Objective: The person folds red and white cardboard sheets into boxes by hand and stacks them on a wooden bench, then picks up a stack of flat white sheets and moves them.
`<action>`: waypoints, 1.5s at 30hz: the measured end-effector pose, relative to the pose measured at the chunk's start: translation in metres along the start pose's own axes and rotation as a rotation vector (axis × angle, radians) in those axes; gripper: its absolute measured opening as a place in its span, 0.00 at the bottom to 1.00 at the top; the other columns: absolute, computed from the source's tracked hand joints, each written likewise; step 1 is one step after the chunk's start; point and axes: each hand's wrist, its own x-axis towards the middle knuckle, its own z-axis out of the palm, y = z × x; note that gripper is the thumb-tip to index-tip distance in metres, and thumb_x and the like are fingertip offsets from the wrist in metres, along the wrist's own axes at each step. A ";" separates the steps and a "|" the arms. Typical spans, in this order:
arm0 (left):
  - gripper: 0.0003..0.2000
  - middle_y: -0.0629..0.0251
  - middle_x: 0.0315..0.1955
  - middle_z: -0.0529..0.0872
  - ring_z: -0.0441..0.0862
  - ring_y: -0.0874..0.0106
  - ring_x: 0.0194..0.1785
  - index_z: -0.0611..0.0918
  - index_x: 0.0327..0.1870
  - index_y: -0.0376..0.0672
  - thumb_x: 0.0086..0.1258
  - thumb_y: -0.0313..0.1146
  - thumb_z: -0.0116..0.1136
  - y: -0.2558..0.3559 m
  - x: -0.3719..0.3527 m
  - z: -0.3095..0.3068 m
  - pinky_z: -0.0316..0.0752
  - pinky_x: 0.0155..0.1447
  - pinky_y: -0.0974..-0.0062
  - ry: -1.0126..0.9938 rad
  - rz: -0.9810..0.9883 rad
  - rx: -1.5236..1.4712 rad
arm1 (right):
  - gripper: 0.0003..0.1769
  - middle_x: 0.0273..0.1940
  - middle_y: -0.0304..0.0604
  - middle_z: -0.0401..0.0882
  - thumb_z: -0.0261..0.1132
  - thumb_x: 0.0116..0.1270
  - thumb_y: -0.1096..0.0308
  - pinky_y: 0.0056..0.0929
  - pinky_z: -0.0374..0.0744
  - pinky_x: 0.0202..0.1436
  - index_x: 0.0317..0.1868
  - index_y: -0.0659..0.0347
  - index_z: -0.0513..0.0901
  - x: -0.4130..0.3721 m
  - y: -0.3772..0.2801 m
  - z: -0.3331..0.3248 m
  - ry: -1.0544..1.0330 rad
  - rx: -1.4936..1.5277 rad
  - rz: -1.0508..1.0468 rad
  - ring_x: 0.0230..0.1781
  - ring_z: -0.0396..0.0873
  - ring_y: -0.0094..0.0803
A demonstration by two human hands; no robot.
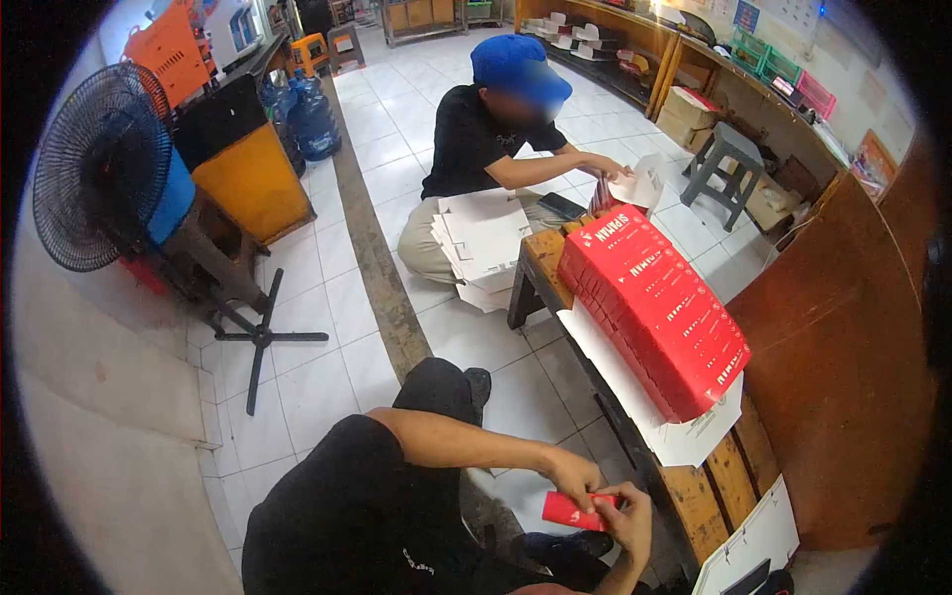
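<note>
Low in the view, both my hands work on a small red card piece (563, 508) with white print, seemingly part of a box. My left hand (572, 473) reaches in from above, fingers pinched on its upper edge. At its right end is my right hand (633, 516), thumb and fingers closed on the card. My fingers hide part of it. On the wooden bench (691, 496) beside my hands stands a stack of red printed boxes (654, 307), with white card sheets (694, 436) under it.
Across from me a person in a blue cap (521, 74) sits on the floor handling a carton (647, 183). White flat sheets (486, 233) lie on their lap. A black fan (104, 169) stands left; a grey stool (729, 164) stands right. More white card (759, 535) leans by the bench's near end.
</note>
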 end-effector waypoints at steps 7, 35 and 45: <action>0.10 0.67 0.27 0.83 0.78 0.77 0.29 0.84 0.36 0.38 0.68 0.36 0.59 -0.029 -0.013 -0.006 0.72 0.31 0.75 0.533 -0.244 -0.657 | 0.10 0.45 0.52 0.76 0.68 0.54 0.77 0.34 0.77 0.43 0.38 0.65 0.81 0.014 0.017 0.032 0.383 -0.304 -0.230 0.38 0.78 0.43; 0.09 0.58 0.26 0.77 0.74 0.68 0.29 0.83 0.35 0.36 0.64 0.34 0.63 -0.023 -0.014 -0.031 0.69 0.35 0.68 1.096 -0.026 0.074 | 0.17 0.30 0.52 0.77 0.62 0.54 0.80 0.39 0.76 0.36 0.45 0.59 0.86 0.024 0.014 0.049 0.245 -0.428 -0.214 0.31 0.79 0.49; 0.07 0.55 0.30 0.81 0.80 0.63 0.32 0.84 0.32 0.35 0.62 0.31 0.62 -0.014 -0.001 0.005 0.74 0.37 0.68 0.975 0.193 0.106 | 0.11 0.26 0.50 0.76 0.66 0.58 0.76 0.34 0.74 0.31 0.43 0.66 0.86 0.025 0.013 0.050 0.614 -0.302 -0.172 0.26 0.76 0.42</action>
